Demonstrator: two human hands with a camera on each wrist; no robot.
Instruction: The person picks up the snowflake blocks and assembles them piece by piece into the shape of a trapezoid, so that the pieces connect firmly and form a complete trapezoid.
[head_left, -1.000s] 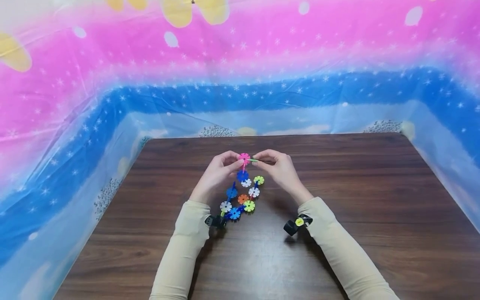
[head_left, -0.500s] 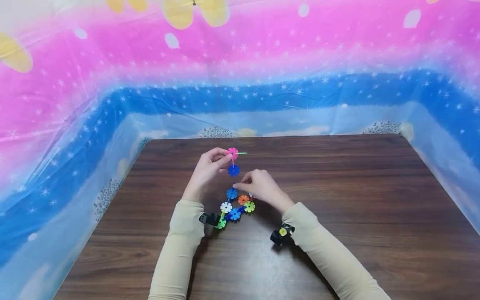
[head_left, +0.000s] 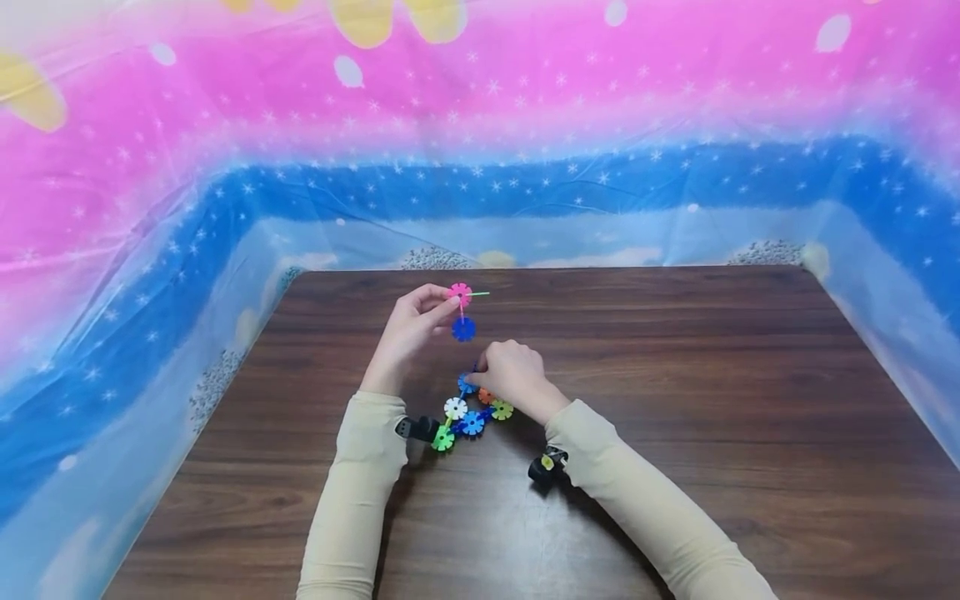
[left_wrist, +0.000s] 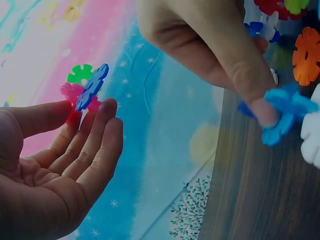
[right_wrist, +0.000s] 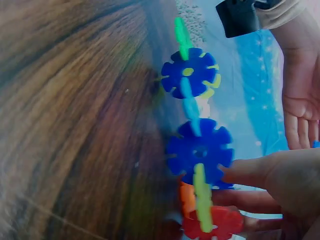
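Note:
In the head view my left hand point(head_left: 411, 327) is raised over the table's far part. Between thumb and fingers it pinches a pink notched snowflake disc point(head_left: 460, 295). A green disc point(head_left: 480, 293), seen edge-on, is slotted into its side, and a dark blue disc point(head_left: 463, 329) hangs below. Lower down, my right hand point(head_left: 516, 372) grips a blue snowflake disc point(left_wrist: 282, 112) of a linked group. That group also shows a white disc point(head_left: 455, 408), a green disc point(head_left: 443, 438), a yellow-green disc point(head_left: 502, 409) and an orange disc point(left_wrist: 306, 56). My right hand covers part of the group.
The group stands on a dark brown wooden table point(head_left: 675, 400). Behind the table hangs a pink and blue printed cloth point(head_left: 525, 183). Black wrist cameras, one at the left wrist point(head_left: 418, 428) and one at the right point(head_left: 543, 471), sit close to the tabletop.
My right hand has let go of the green disc and come down to the linked group, gripping a blue disc. My left hand has moved up and left with the pink, green and blue discs.

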